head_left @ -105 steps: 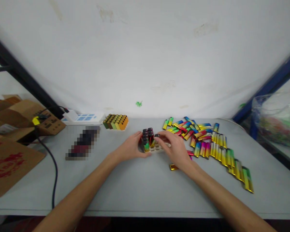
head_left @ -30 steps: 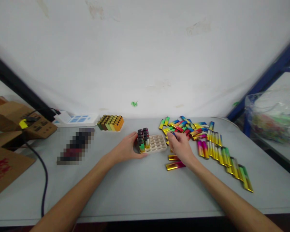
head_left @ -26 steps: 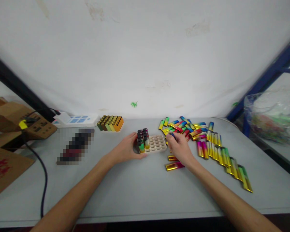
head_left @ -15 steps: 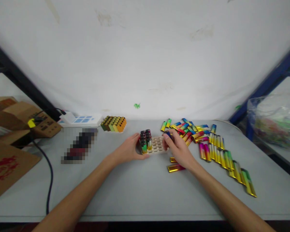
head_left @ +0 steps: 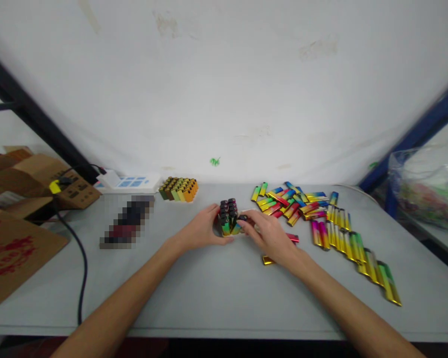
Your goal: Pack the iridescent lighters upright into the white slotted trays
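Observation:
My left hand [head_left: 200,228] is curled round the left end of a pale tray [head_left: 242,235] with round holes, its thumb along the front edge. Several black-topped lighters [head_left: 224,215] stand upright in rows at that end. My right hand [head_left: 274,232] is over the right part of the tray, hiding most of the holes. Between its thumb and fingers is a lighter [head_left: 242,217] with a dark top, tilted beside the standing ones; whether its foot sits in a hole I cannot tell. Under my right wrist lie a red lighter [head_left: 293,238] and a gold-ended lighter [head_left: 268,260], the latter partly covered.
Loose shiny lighters [head_left: 293,203] lie heaped behind my right hand, with a slanting row of lighters [head_left: 353,244] further right. A filled block of lighters [head_left: 179,189] stands back left, near a white power strip [head_left: 136,184]. Cardboard boxes [head_left: 24,253] and a black cable [head_left: 82,268] are left.
My right hand has moved left with its lighter, from the tray's right end to beside the standing lighters. My left hand keeps its hold. The view has shifted slightly.

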Tool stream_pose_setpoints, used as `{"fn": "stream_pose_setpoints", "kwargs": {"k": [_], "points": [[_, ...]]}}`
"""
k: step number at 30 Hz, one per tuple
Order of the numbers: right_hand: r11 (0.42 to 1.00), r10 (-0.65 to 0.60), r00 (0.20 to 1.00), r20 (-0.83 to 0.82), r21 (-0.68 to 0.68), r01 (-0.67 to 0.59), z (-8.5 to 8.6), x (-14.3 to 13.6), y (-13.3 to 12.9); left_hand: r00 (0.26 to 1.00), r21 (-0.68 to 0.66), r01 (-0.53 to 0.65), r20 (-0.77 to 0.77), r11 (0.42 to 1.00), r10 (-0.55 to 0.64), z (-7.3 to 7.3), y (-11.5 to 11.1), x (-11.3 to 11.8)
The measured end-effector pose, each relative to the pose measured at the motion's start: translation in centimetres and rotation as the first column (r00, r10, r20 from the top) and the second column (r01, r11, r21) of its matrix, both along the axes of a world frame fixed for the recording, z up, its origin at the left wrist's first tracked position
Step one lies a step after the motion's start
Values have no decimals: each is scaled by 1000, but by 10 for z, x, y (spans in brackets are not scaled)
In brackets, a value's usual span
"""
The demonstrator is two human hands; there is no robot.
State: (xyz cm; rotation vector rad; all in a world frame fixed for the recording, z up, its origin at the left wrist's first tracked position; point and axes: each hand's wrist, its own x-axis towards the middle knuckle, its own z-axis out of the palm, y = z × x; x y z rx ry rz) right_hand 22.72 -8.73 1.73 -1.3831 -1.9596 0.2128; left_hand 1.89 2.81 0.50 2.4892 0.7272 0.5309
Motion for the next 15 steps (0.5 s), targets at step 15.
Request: {"fn": "stream_pose_setpoints", "kwargs": {"k": [15], "points": [[987, -119, 833, 541, -26, 158, 19, -15, -3, 1000, 34, 26, 4, 999, -27, -1, 1, -1]]}}
